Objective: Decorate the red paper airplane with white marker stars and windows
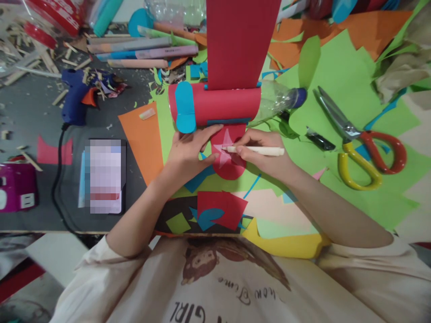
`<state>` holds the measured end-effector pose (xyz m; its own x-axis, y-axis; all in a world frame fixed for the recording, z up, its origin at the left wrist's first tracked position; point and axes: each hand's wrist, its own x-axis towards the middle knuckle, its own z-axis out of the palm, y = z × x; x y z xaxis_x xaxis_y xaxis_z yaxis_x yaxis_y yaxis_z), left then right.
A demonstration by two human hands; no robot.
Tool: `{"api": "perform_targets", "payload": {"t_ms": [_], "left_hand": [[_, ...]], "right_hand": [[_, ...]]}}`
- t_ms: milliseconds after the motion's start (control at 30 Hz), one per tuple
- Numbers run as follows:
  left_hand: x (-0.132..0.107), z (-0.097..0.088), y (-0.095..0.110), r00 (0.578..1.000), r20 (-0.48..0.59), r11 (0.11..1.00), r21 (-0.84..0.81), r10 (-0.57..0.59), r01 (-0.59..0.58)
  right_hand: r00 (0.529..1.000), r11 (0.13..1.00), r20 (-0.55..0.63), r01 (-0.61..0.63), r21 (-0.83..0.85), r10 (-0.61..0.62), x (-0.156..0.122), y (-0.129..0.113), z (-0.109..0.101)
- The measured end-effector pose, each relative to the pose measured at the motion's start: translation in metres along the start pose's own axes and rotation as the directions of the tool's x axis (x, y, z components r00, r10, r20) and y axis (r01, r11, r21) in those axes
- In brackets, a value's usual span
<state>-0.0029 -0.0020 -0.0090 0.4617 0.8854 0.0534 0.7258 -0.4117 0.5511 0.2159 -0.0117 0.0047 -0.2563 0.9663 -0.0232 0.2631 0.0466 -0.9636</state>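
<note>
My right hand (261, 150) is closed round a white marker pen (266, 150), its tip at a pink paper star (224, 146). The star lies on a red paper wing (232, 168) with a rounded end. This wing joins a plastic bottle (274, 98) wrapped in red paper, with a blue cap and a blue paper strip (186, 105) round its left end. A long red wing (240, 45) extends from the far side. My left hand (193, 154) rests beside the star with fingers spread, its fingertips touching the red paper.
Red-and-yellow scissors (353, 134) lie open on green paper (340, 67) at right. To the left are a blue glue gun (76, 96) with its cord, a phone (106, 177) and a purple box (18, 186). Several markers (148, 51) and paper scraps (222, 208) surround the work.
</note>
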Motion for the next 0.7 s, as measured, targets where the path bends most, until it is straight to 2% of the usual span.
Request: {"api": "perform_targets", "payload": {"t_ms": [133, 333, 467, 600, 700], "left_hand": [[0.000, 0.000, 0.000, 1.000, 0.004, 1.000, -0.004, -0.003, 0.003], [0.001, -0.001, 0.002, 0.998, 0.037, 0.999, 0.004, -0.054, 0.054], [0.001, -0.003, 0.004, 0.996, 0.055, 0.997, 0.000, -0.073, 0.073], [0.003, -0.005, 0.008, 0.988, 0.092, 0.993, 0.014, -0.120, 0.119], [0.004, -0.006, 0.010, 0.982, 0.116, 0.989, 0.031, -0.146, 0.144]], "right_hand": [[0.999, 0.999, 0.035, -0.032, -0.003, 0.032, 0.001, -0.001, 0.000], [0.999, 1.000, -0.051, 0.007, -0.012, -0.008, 0.001, -0.001, 0.001], [0.998, 1.000, -0.065, 0.009, -0.018, -0.010, 0.000, -0.001, 0.002], [0.999, 0.999, -0.031, -0.022, 0.041, 0.023, 0.001, 0.000, 0.000], [0.997, 0.990, -0.047, -0.057, 0.132, 0.063, 0.004, 0.002, -0.001]]}}
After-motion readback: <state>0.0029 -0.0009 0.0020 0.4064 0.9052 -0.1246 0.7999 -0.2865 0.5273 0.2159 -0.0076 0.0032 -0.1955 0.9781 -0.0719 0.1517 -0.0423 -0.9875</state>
